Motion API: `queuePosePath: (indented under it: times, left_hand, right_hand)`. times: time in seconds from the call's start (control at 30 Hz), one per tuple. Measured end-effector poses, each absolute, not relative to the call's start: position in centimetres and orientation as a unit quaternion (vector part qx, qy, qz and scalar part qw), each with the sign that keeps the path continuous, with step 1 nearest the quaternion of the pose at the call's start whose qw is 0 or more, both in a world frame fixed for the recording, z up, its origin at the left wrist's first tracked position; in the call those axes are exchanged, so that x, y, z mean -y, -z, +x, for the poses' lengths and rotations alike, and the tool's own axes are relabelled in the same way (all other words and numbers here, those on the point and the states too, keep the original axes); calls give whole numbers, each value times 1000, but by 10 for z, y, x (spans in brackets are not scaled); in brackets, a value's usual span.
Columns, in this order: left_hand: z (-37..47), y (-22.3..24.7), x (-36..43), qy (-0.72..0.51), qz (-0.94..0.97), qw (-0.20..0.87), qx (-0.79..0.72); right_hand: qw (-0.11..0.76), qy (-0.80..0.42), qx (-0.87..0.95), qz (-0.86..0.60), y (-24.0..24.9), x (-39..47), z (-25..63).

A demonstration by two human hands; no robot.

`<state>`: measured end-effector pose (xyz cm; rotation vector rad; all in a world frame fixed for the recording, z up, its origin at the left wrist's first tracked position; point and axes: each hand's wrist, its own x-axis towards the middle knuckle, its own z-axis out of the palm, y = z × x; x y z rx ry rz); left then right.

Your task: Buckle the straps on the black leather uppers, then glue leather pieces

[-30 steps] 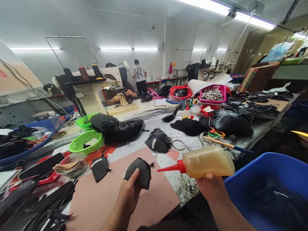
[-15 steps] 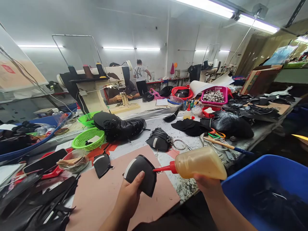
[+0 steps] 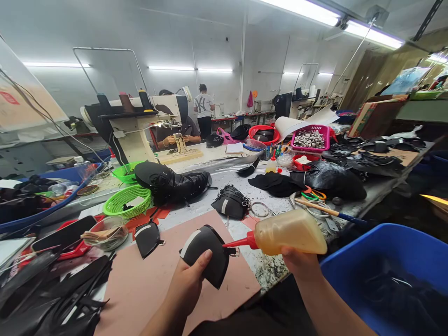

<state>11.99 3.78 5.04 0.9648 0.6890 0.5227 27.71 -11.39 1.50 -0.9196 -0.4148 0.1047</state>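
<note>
While the left hand [image 3: 186,285] pinches a curved, white-striped black panel [image 3: 206,247], the right hand [image 3: 303,265] clasps an amber plastic bottle [image 3: 290,232], its red nozzle [image 3: 241,241] apparently touching the panel.

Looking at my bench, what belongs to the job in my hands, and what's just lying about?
In the job:
curved black panel with white strip, in your left hand
translucent squeeze bottle with red nozzle, in your right hand
probably the flat pink board underneath

Apparently lying about:
round green plastic basket
wooden stick with blue end
</note>
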Motion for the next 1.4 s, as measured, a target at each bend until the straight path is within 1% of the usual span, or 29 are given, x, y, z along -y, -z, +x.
queuePosePath:
  times: [0.2, 0.47, 0.7, 0.9, 1.0, 1.23, 1.33, 1.4]
  left_hand:
    - [117, -42, -42, -240, 503, 768, -316]
    - [119, -48, -39, -257, 460, 789, -317]
    - [120, -62, -31, -277, 410, 811, -314]
    - [121, -67, -27, -291, 391, 816, -312]
    - [122, -69, -27, -295, 380, 816, -320]
    - [121, -70, -26, -283, 381, 818, -324]
    - [121, -71, -26, -287, 379, 820, -319]
    - [121, -71, -25, -286, 377, 823, -316]
  right_hand:
    - [890, -58, 178, -415, -20, 110, 275]
    - [892, -57, 187, -407, -20, 111, 276]
    - [869, -104, 263, -405, 11, 119, 284]
    - [858, -125, 280, -412, 40, 129, 289]
    - [853, -112, 277, -428, 47, 130, 286]
    - [827, -69, 268, -490, 36, 129, 263]
    - [808, -77, 314, -493, 32, 131, 263]
    - [806, -58, 337, -483, 32, 132, 267]
